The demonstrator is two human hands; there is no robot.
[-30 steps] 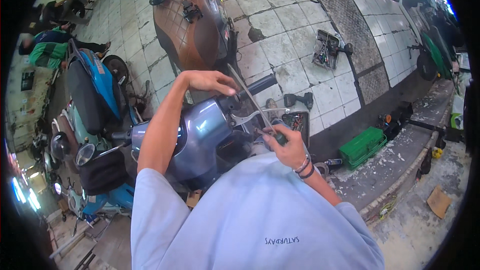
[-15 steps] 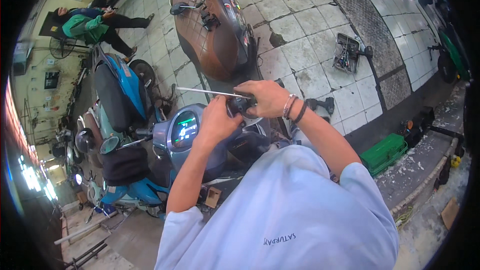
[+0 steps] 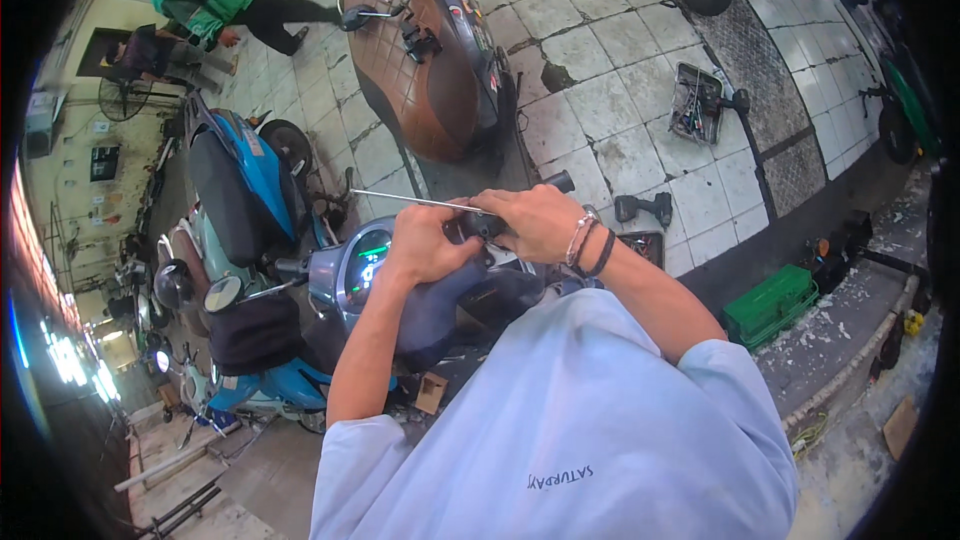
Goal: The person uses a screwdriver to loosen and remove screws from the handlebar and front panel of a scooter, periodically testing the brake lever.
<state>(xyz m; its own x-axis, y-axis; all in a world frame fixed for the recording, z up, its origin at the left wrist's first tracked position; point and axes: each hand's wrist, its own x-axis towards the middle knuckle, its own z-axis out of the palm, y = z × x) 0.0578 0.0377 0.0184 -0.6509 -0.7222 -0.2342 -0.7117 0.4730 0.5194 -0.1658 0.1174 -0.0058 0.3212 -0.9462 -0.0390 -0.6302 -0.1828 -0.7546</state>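
Observation:
My left hand (image 3: 428, 243) is closed at the scooter's handlebar, thumb and fingers pinched on a black handlebar fitting (image 3: 486, 226). From the other side my right hand (image 3: 541, 224) curls its fingers around the same fitting. A long thin silver rod (image 3: 405, 199) runs from the right fingertips out past the left knuckles; its near end is hidden in the fingers. Below the left wrist lies the scooter's lit display (image 3: 370, 258), set in a grey-blue front cowl (image 3: 325, 275). A black grip (image 3: 558, 182) sticks out beyond my right hand.
A scooter with a brown quilted seat (image 3: 405, 60) stands ahead, a mirror (image 3: 358, 17) lying on it. A cordless drill (image 3: 645, 208), a tool tray (image 3: 696, 105) and a green toolbox (image 3: 768, 307) are at right. A blue scooter (image 3: 245, 165) stands left. A person in green (image 3: 200, 10) is far left.
My hands stay on the handlebar fitting, and the rod has shifted slightly lower. The person in green has got up from sitting. A pale scooter has come further into view at top right.

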